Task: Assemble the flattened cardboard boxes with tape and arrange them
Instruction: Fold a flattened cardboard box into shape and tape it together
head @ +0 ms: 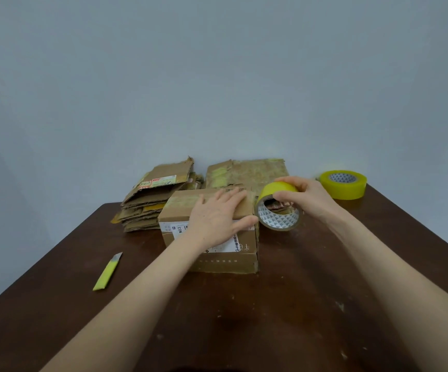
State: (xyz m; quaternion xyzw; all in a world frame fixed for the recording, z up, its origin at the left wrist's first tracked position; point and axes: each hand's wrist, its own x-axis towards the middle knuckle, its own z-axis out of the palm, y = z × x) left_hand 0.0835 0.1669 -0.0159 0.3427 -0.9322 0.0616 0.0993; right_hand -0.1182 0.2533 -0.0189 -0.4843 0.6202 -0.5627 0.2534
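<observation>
The only writing that reads plainly is "N03", turned on its side on a white label just left of the left wrist, on the near face of the cardboard box; the other characters on that label and the print beyond the left fingertips are too blurred to read. The box lies under the left hand with its long axis running left to right across the table and its labelled face toward the person. The left fingers lie straight and flat on the box top, the thumb spread toward the right-hand edge. Just beside that thumb tip stands the tape roll, on edge at the box's right end, with its patterned core opening toward the person (whether it touches the table I cannot tell). The right hand grips it, the right fingers curled over the yellow outer band. A second tape roll lies flat well to the right of the right hand. Beyond the left fingertips sits a stack of flattened cardboard, with another flattened sheet behind the box. A yellow utility knife lies well left of the left forearm, its blade pointing away.
</observation>
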